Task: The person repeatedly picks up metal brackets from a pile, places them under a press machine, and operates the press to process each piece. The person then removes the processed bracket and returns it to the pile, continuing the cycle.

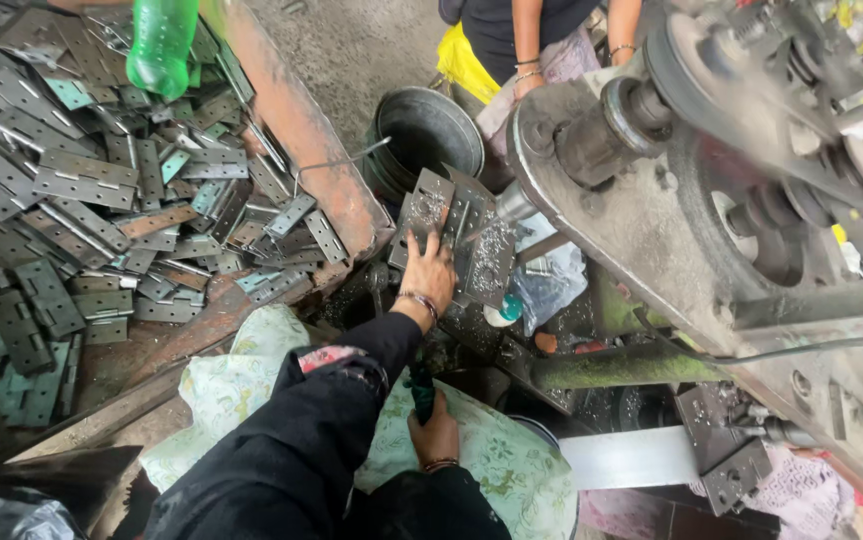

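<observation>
To the left of both hands, a large heap of grey hinge plates [81, 190] fills the rusty tray [301, 130], with a green plastic bottle [161, 45] above it — judging by that pile, many pieces lie stacked while one is at the machine now. The left hand [429, 278], fingers spread and partly open, presses on a perforated hinge plate [456, 235] strewn with metal shavings, just before the drill spindle [511, 205]. Nearer the body, the right hand [436, 435] is clenched around a dark green handle [421, 390]. Beyond the left hand stands a dark metal bucket [426, 135]; right of both hands, the belt-driven pulley [741, 90] looms.
</observation>
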